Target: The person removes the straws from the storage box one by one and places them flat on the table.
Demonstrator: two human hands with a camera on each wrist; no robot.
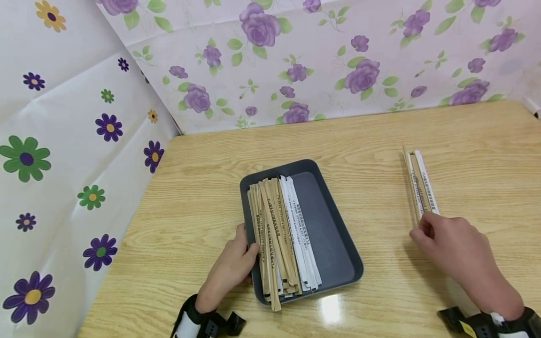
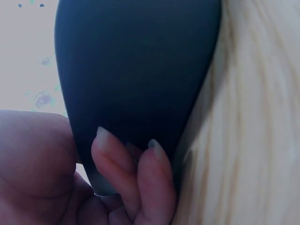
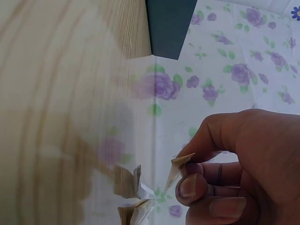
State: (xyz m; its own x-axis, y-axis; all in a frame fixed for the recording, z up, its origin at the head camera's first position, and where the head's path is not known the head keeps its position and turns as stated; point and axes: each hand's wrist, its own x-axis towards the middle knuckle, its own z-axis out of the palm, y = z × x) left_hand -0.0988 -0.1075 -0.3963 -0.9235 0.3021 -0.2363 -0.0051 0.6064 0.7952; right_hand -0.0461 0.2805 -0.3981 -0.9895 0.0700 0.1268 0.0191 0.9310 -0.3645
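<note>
A dark grey tray point(image 1: 327, 230) holds several brown paper-wrapped straws point(image 1: 270, 225) and white-wrapped straws point(image 1: 301, 234) on its left side. My left hand point(image 1: 230, 263) grips the tray's left edge, thumb over the rim; the left wrist view shows fingers point(image 2: 154, 183) against its dark underside. To the right, a small group of brown and white wrapped straws point(image 1: 426, 185) lies on the table, partly hidden by my right hand point(image 1: 458, 249). In the right wrist view, thumb and finger pinch the end of one wrapped straw point(image 3: 177, 169), apart from other straw ends point(image 3: 136, 206).
The wood-grain table point(image 1: 186, 202) meets a wall covering with purple roses point(image 1: 296, 70) at the back. A white sheet with coloured flowers point(image 1: 76, 164) borders it on the left. One brown straw sticks out past the tray's near rim.
</note>
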